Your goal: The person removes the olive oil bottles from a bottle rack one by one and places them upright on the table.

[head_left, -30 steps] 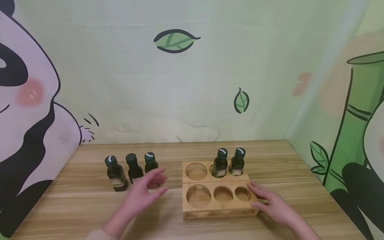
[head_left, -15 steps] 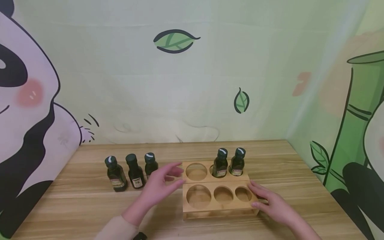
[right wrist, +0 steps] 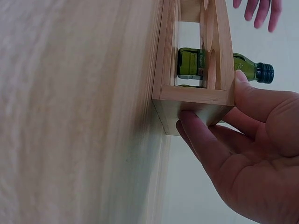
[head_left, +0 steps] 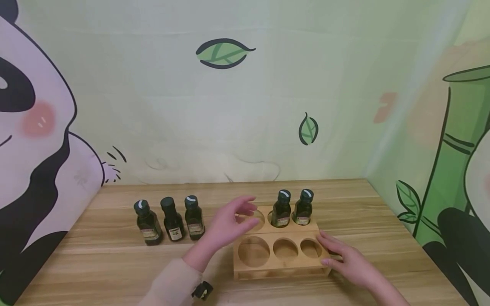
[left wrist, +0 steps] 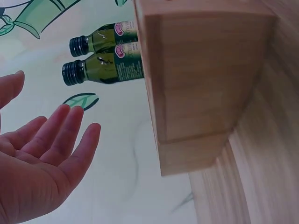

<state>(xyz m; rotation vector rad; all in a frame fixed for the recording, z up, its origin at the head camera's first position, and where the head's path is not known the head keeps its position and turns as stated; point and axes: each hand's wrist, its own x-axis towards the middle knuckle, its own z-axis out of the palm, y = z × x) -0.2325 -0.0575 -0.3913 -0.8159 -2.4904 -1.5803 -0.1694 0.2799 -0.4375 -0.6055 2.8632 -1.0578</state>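
A wooden bottle rack (head_left: 279, 272) with two rows of round holes stands on the table. Two small dark green bottles (head_left: 281, 208) sit upright in its back row, at the middle and right holes. My left hand (head_left: 229, 223), holding nothing, hovers over the back-left hole, fingers loosely spread. In the left wrist view the same left hand (left wrist: 42, 163) is apart from the rack and bottles. At the rack's right end, my right hand (head_left: 350, 261) grips it, thumb on the top and fingers against the end wall, as the right wrist view confirms.
Left of the rack, a group of three more green bottles (head_left: 195, 219) stands upright on the wooden table (head_left: 95, 263). The middle one (head_left: 174, 221) has a slimmer neck and a pale label. A printed cloth backdrop (head_left: 153, 106) rises behind the table.
My left hand has moved right, from in front of the standing bottles to above the rack's back-left hole. The right hand and the rack have stayed put.
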